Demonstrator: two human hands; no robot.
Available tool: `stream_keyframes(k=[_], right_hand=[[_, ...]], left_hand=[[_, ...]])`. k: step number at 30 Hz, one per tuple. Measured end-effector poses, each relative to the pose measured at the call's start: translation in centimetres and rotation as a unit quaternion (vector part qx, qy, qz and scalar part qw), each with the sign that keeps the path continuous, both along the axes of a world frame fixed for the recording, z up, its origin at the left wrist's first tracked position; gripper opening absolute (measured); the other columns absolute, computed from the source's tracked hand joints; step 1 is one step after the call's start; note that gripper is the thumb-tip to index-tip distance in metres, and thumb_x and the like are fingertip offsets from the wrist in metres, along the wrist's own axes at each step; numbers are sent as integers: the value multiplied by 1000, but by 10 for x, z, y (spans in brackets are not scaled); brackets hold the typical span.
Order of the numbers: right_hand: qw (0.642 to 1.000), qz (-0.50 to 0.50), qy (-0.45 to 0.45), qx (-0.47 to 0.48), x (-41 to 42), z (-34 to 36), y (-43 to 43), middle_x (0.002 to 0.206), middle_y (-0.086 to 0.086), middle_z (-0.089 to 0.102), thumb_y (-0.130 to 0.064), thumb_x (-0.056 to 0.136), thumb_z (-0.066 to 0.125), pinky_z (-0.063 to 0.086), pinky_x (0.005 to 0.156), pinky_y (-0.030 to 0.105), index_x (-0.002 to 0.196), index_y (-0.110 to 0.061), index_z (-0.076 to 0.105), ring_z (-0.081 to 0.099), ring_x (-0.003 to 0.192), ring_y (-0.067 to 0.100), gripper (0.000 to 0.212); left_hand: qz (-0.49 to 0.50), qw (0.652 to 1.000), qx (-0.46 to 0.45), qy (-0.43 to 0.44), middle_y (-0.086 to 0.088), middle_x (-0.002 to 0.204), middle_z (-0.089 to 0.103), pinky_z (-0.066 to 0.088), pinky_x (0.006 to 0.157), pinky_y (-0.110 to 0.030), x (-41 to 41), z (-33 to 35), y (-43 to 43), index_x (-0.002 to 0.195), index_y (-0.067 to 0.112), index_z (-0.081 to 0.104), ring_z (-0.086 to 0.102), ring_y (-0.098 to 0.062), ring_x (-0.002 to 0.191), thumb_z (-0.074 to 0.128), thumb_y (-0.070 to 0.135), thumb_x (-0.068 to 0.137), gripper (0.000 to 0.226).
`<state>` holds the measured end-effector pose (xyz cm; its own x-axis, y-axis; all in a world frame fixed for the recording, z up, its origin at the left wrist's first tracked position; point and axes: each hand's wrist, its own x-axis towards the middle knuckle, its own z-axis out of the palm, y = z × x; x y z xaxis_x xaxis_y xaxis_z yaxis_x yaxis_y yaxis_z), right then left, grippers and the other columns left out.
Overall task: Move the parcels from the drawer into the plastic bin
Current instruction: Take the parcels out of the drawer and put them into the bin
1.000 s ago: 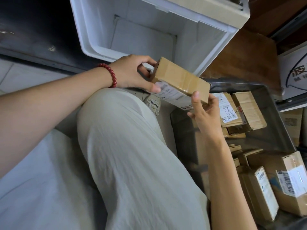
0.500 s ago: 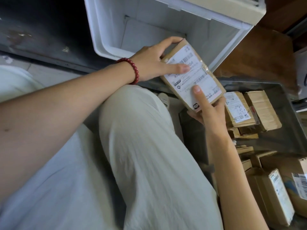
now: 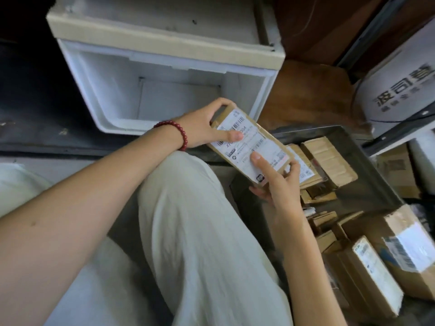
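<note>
Left grip (image 3: pixel 207 128), red bead bracelet (image 3: pixel 175 132) at the wrist, clamped on the far end of a parcel (image 3: pixel 253 147), thumb across the label. Right grip (image 3: pixel 280 191) clamped on the near end. Parcel label-up between both grips, at the near corner of the white bin (image 3: pixel 117 124). Drawer (image 3: pixel 376 182) right of the right grip, more parcels (image 3: pixel 329 158) inside.

Parcel (image 3: pixel 251 147) is now label up. A second ago its plain taped face showed, with the label on the side face. Left hand (image 3: pixel 202 128): thumb now lies flat across the label, no longer at its edge. Right hand (image 3: pixel 280 184): thumb presses the label's near end. Parcel may sit nearer the bin (image 3: pixel 122 127) rim, but the view has swung too.
</note>
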<state>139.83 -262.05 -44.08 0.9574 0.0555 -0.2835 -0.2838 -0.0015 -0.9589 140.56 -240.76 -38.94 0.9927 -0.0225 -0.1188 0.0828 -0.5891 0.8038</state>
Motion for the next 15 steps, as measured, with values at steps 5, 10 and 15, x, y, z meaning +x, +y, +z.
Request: stream_keyframes(k=[5, 10, 15], right_hand=[[996, -89, 0, 20, 13, 20, -58, 105, -11, 66, -47, 55, 83, 59, 62, 24, 129, -34, 38, 71, 83, 1, 88], [987, -138, -42, -67, 10, 14, -120, 107, -9, 63, -29, 68, 86, 53, 57, 12, 131, -27, 37, 68, 84, -1, 79], [979, -200, 12, -22, 5, -8, -155, 104, -5, 66, -32, 77, 79, 49, 47, 10, 134, -23, 34, 69, 73, -3, 73]], left_hand=[[-73, 986, 144, -36, 15, 104, 63, 50, 68, -30, 49, 19, -71, 135, 46, 25, 62, -11, 82, 52, 78, 73, 75], [-208, 943, 258, -7, 7, 114, 59, 51, 70, -32, 77, 11, -125, 136, 37, 34, 59, -16, 93, 62, 61, 80, 67], [-291, 908, 300, -42, 2, 125, 58, 46, 69, -29, 101, 1, -174, 140, 31, 34, 56, -17, 95, 65, 48, 84, 66]])
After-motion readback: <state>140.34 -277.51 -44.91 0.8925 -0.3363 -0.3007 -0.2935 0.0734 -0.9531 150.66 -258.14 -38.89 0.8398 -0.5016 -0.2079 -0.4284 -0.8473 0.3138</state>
